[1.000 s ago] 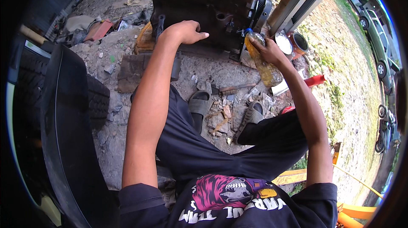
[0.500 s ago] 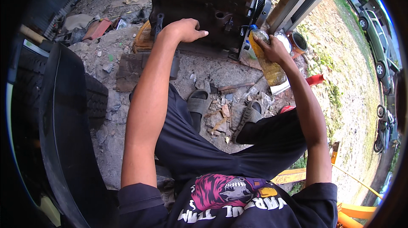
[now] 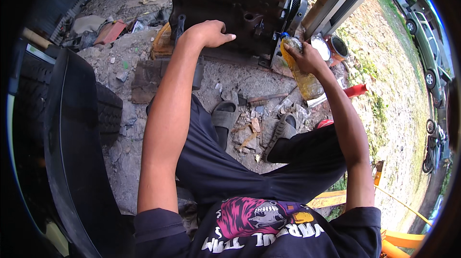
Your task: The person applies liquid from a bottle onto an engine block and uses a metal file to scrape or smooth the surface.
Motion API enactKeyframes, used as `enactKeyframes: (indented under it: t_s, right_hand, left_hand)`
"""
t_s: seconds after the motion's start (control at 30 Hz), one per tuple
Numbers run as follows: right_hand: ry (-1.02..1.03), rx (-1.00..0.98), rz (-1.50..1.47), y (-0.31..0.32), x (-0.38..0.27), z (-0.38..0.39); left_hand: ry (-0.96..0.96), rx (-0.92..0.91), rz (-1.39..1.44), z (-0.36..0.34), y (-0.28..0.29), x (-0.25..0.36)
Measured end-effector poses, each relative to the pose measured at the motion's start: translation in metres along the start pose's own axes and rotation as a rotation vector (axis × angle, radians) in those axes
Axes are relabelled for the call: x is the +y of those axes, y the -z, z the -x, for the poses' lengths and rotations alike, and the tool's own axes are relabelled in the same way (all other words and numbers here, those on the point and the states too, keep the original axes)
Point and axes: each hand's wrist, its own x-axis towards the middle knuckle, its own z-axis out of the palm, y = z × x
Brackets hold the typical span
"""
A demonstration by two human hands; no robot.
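Observation:
A dark, rust-brown engine block (image 3: 211, 6) stands upright on the ground in front of me. My left hand (image 3: 206, 34) is at its near face, the thumb stretched out to the right; the other fingers are partly hidden behind the hand. At the block's right corner my right hand (image 3: 307, 57) grips a clear plastic bottle (image 3: 307, 84) of yellow liquid near its upper end. The bottle is tilted, its blue-topped end up toward the block and its base toward me. I cannot tell whether the bottle touches the block.
A metal post (image 3: 331, 3) rises right of the block, beside an open can (image 3: 338, 46). A brush (image 3: 266, 98) lies among rubble near my sandals (image 3: 224, 118). A black tyre (image 3: 108, 114) is at my left. A red tube (image 3: 355, 90) lies on the right.
My right hand has brought the bottle slightly down, toward me. My left hand has stayed almost still at the block.

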Motion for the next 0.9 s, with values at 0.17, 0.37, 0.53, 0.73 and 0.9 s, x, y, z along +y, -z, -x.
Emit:
enactKeyframes:
  t_s: [0.17,0.37,0.53,0.73,0.9]
  right_hand:
    - [0.067,-0.042,-0.017,-0.013,-0.007,0.009]
    - [0.050,-0.059,-0.090,-0.014,-0.013,0.006]
    - [0.057,-0.097,-0.122,-0.018,-0.018,0.005]
    - [0.104,-0.029,-0.202,-0.026,-0.007,0.003]
    - [0.097,-0.039,-0.185,-0.019,-0.004,0.006]
  left_hand:
    - [0.009,0.011,-0.001,-0.001,-0.002,0.002]
    - [0.001,0.005,-0.007,0.000,-0.001,-0.001]
    - [0.001,0.020,-0.006,-0.001,-0.003,-0.004]
    - [-0.021,0.035,-0.019,0.000,-0.003,-0.001]
    - [0.012,0.007,0.008,0.002,-0.001,-0.001]
